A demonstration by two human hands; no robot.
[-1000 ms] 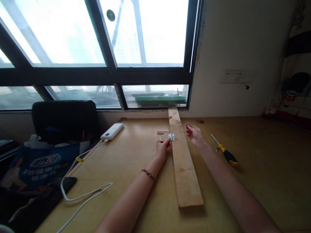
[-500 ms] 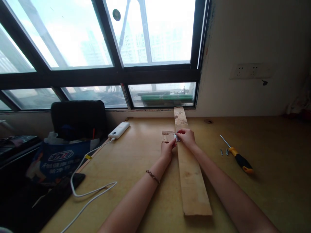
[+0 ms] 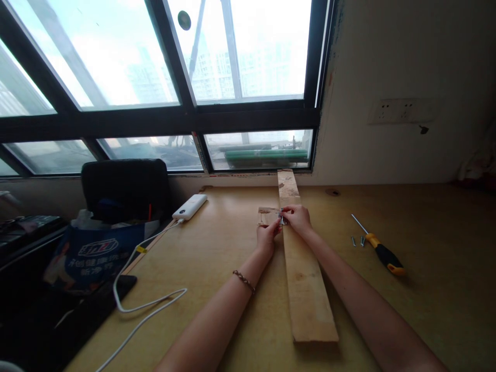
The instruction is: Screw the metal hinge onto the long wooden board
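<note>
A long wooden board (image 3: 310,289) lies lengthwise before me, and a short wooden piece (image 3: 266,216) meets its left edge. Where they join sits a small silvery metal fitting (image 3: 283,220), perhaps a hinge; my fingers cover part of it. My left hand (image 3: 267,237) is closed, thumb and fingers pinching at the fitting's left side beside the short piece. From the right, my right hand (image 3: 297,217) pinches at the fitting's upper end, above the board. Whether a screw is between its fingertips is too small to tell.
Right of the board lie a yellow-and-black screwdriver (image 3: 383,256) and a few screws (image 3: 362,241). A white power bank (image 3: 189,207) with a white cable (image 3: 151,305) rests on the table's left side. Beyond that edge are a blue bag (image 3: 93,258) and a black chair (image 3: 124,188).
The fingers of my right hand have shifted slightly at the fitting's upper end. Both boards and my left hand stay in place; the view has tilted very slightly.
</note>
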